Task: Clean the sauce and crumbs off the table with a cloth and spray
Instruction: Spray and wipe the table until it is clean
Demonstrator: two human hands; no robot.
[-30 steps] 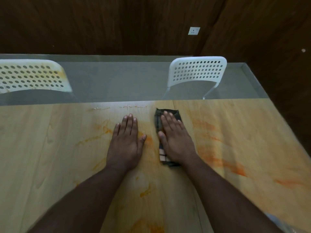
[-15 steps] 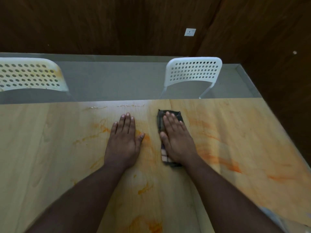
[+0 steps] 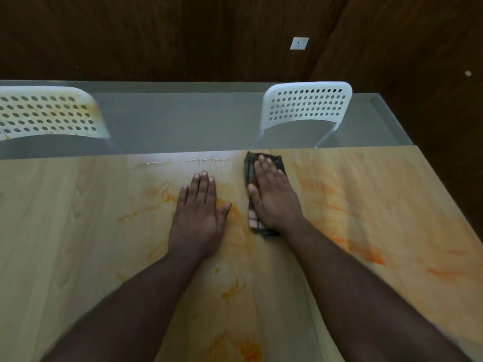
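A light wooden table (image 3: pixel 65 231) fills the lower view, smeared with orange sauce (image 3: pixel 366 252) on the right, in the middle and at the near edge. My right hand (image 3: pixel 273 195) lies flat on a dark checked cloth (image 3: pixel 252 223) folded into a strip, whose far end reaches the table's far edge. My left hand (image 3: pixel 198 218) rests flat on the bare wood to the left of it, fingers together, holding nothing. A thin line of pale crumbs (image 3: pixel 206 159) lies along the far edge, left of the cloth. No spray bottle is in view.
Two white perforated chairs stand beyond the far edge, one at the left (image 3: pixel 47 113) with orange stains and one at the right (image 3: pixel 305 105). Grey floor and a dark wood wall with a socket (image 3: pixel 299 43) lie behind. The table's right edge runs diagonally.
My right hand has pushed the cloth away from me, up to the table's far edge. My left hand has stayed flat in about the same spot.
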